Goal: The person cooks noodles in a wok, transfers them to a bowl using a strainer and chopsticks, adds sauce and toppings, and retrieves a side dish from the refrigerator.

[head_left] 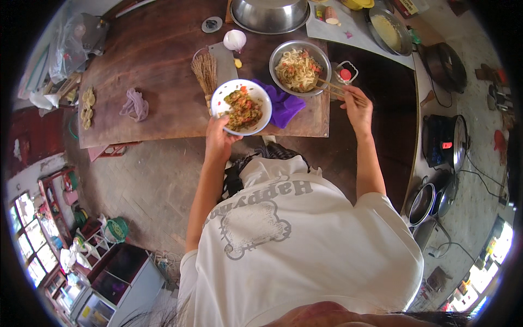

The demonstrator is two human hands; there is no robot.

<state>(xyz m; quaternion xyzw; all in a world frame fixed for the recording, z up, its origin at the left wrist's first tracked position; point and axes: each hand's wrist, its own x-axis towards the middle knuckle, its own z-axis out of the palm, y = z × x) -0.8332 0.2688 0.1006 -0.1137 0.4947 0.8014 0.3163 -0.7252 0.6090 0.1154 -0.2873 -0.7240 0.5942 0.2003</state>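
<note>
My left hand (219,137) grips the rim of a white bowl (220,93), thumb over the edge. Chopped vegetables in red and green (244,112) fill part of this bowl, which is over the table's front edge. In my right hand (358,104) is a pair of wooden chopsticks (337,88), their tips among the noodles (295,69) in a stainless steel bowl (276,51). Chopped red and green topping lies on those noodles. Between the two bowls a purple cloth (288,108) is crumpled on the wooden table (171,110).
A straw whisk broom (204,69), a cleaver (224,61) and a peeled onion (235,40) lie behind the white bowl. An upturned steel basin (269,16) stands farther back. Beside the noodles is a red-capped jar (345,75). Pans (421,204) and an electric cooker (443,141) line the right counter.
</note>
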